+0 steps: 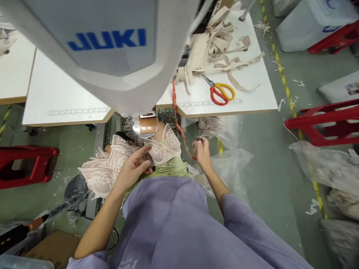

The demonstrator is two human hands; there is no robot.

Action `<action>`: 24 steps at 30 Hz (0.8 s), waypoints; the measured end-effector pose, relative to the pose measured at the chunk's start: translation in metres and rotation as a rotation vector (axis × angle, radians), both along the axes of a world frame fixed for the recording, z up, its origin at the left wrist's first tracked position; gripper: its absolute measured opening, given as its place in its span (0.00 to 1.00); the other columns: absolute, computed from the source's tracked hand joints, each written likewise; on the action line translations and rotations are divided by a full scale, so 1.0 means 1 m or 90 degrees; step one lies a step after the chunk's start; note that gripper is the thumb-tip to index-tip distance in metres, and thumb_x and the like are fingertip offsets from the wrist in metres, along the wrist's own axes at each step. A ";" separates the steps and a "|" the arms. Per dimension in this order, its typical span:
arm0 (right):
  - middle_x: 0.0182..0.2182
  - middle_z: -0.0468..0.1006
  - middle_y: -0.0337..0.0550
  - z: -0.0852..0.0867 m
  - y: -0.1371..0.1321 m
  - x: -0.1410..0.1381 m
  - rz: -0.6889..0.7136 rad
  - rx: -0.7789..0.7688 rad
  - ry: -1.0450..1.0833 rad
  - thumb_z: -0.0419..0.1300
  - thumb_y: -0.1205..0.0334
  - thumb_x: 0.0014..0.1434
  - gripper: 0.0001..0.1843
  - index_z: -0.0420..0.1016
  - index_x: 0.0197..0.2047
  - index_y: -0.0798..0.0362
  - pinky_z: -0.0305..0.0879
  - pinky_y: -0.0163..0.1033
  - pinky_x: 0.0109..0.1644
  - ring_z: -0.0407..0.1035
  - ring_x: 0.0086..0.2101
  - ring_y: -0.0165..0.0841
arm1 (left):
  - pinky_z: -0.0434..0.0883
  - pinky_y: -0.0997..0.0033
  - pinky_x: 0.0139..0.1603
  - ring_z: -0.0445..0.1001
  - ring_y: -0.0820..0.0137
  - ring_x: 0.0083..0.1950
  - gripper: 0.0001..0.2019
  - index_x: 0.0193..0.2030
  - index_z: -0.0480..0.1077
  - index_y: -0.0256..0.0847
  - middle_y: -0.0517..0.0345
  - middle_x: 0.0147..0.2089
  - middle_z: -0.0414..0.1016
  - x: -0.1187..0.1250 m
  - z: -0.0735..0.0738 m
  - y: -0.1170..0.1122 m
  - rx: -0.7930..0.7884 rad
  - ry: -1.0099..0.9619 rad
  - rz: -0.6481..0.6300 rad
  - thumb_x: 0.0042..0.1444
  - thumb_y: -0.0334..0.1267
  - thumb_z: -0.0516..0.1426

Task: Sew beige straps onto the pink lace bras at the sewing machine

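Observation:
My left hand (136,165) is open, index finger and thumb stretched apart, at the near edge of a pale lace bra (165,147). That bra lies on my lap, its upper part close under the sewing machine head (112,56). More pale lace bras (103,168) are heaped to the left, partly behind my left wrist. My right hand (202,151) is raised to the right of the bra, fingers curled round something small and dark that I cannot make out. A red cord (179,127) hangs from the machine, its lower end beside my right hand.
On the white table (252,101) lie scissors (221,92) with red and yellow handles and a tangle of beige strips (215,48). Red stools stand left (28,164) and right (328,123). Clear plastic bags (232,168) cover the floor at right.

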State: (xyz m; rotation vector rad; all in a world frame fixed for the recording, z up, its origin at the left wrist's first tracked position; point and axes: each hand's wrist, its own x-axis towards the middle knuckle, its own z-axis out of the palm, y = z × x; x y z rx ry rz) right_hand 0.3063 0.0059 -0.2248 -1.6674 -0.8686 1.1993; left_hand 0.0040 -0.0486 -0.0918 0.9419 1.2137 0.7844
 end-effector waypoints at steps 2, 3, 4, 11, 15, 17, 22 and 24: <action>0.28 0.69 0.35 0.027 -0.005 -0.027 0.161 -0.064 0.158 0.47 0.29 0.62 0.33 0.69 0.48 0.51 0.47 0.30 0.18 0.48 0.17 0.22 | 0.74 0.73 0.35 0.78 0.71 0.34 0.30 0.70 0.59 0.44 0.52 0.45 0.80 0.007 0.009 0.004 0.015 0.031 -0.063 0.63 0.42 0.60; 0.27 0.67 0.34 0.041 -0.008 -0.041 0.243 -0.106 0.243 0.47 0.27 0.62 0.34 0.68 0.45 0.51 0.43 0.30 0.18 0.46 0.17 0.21 | 0.73 0.72 0.36 0.78 0.69 0.34 0.31 0.71 0.58 0.44 0.55 0.37 0.80 0.010 0.013 0.006 0.024 0.040 -0.093 0.63 0.42 0.60; 0.26 0.66 0.33 0.054 -0.010 -0.053 0.311 -0.137 0.307 0.48 0.27 0.61 0.33 0.68 0.44 0.51 0.40 0.29 0.18 0.44 0.17 0.21 | 0.73 0.72 0.35 0.78 0.68 0.34 0.32 0.72 0.57 0.44 0.57 0.33 0.79 0.013 0.016 0.007 0.034 0.044 -0.118 0.63 0.42 0.60; 0.24 0.63 0.31 0.102 -0.019 -0.091 0.499 -0.132 0.381 0.55 0.31 0.61 0.29 0.65 0.37 0.52 0.39 0.31 0.19 0.46 0.18 0.21 | 0.72 0.71 0.35 0.78 0.67 0.35 0.33 0.73 0.54 0.46 0.55 0.35 0.78 0.015 0.018 0.009 0.068 0.044 -0.167 0.64 0.41 0.59; 0.22 0.61 0.30 0.104 -0.017 -0.094 0.532 -0.074 0.348 0.56 0.35 0.63 0.27 0.61 0.30 0.52 0.43 0.31 0.20 0.48 0.19 0.21 | 0.74 0.70 0.37 0.79 0.66 0.36 0.32 0.73 0.55 0.46 0.57 0.34 0.77 0.013 0.020 0.008 0.065 0.032 -0.172 0.64 0.41 0.59; 0.22 0.60 0.30 0.103 -0.015 -0.092 0.534 -0.063 0.334 0.56 0.36 0.63 0.27 0.62 0.30 0.52 0.43 0.31 0.20 0.48 0.19 0.21 | 0.74 0.69 0.37 0.79 0.66 0.36 0.32 0.73 0.55 0.47 0.57 0.34 0.77 0.012 0.022 0.009 0.061 0.034 -0.169 0.64 0.40 0.59; 0.24 0.61 0.30 0.105 -0.014 -0.088 0.497 -0.094 0.341 0.56 0.34 0.62 0.27 0.66 0.36 0.53 0.40 0.32 0.19 0.46 0.18 0.21 | 0.74 0.69 0.37 0.79 0.65 0.37 0.32 0.73 0.55 0.47 0.55 0.37 0.78 0.011 0.027 0.009 0.053 0.040 -0.157 0.64 0.40 0.59; 0.23 0.62 0.31 0.106 -0.015 -0.088 0.514 -0.076 0.325 0.57 0.35 0.62 0.27 0.65 0.34 0.53 0.42 0.32 0.20 0.47 0.19 0.21 | 0.74 0.69 0.37 0.79 0.65 0.38 0.32 0.73 0.55 0.47 0.57 0.34 0.77 0.012 0.026 0.009 0.058 0.036 -0.166 0.64 0.40 0.60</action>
